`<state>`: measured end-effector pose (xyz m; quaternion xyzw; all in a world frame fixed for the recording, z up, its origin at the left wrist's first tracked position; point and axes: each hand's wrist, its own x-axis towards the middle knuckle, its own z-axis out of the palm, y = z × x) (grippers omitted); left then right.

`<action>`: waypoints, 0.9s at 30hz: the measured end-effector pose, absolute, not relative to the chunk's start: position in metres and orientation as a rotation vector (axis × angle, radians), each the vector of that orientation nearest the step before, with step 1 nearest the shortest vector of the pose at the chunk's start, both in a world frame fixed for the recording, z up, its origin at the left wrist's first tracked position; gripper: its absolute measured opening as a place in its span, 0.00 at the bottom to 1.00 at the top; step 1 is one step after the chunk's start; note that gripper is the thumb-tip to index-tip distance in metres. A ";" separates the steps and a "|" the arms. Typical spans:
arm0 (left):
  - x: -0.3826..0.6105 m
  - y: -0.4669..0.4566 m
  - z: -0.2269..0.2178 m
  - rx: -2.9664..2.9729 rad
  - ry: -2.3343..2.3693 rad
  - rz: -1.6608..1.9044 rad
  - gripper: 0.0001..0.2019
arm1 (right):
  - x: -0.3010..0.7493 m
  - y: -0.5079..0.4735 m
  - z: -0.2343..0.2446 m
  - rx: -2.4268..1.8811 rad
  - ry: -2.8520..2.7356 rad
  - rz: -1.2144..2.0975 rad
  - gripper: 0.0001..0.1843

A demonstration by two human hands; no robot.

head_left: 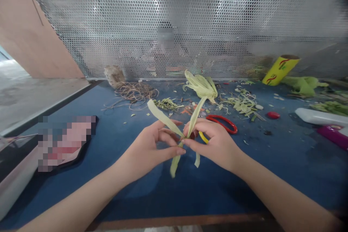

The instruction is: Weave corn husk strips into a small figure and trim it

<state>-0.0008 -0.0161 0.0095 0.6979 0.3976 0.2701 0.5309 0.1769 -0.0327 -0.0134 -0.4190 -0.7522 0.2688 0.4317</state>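
Observation:
Between my hands, above the blue tabletop (146, 199), are pale green corn husk strips (164, 116) that cross at a small bunched middle, with ends sticking up and hanging down. My left hand (148, 148) pinches them near that middle, thumb and fingertips closed. From the other side my right hand (217, 144) pinches the same spot, its fingertips almost meeting the left ones. Partly behind my right hand lies a pair of scissors with red (224, 122) and yellow handle loops. Farther back rests a bunch of corn husk leaves (201, 85).
A twine tangle (136, 92) lies back left, near green scraps (167, 104). More shreds (241, 101), a red disc (273, 115) and a yellow tube (281, 70) are at right. A blurred dark-edged item (87, 136) sits left. Perforated metal (190, 14) stands behind.

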 end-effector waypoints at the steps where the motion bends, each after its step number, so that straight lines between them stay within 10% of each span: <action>1: -0.001 -0.016 0.010 1.701 0.955 0.629 0.20 | 0.176 -0.032 -0.014 -1.053 -1.860 0.683 0.02; 11: -0.001 -0.011 -0.003 1.692 0.886 0.721 0.21 | 0.176 -0.033 -0.009 -0.949 -1.626 1.228 0.14; 27: 0.003 -0.009 -0.006 1.569 1.084 1.027 0.04 | 0.176 -0.036 -0.017 -1.214 -1.681 0.726 0.16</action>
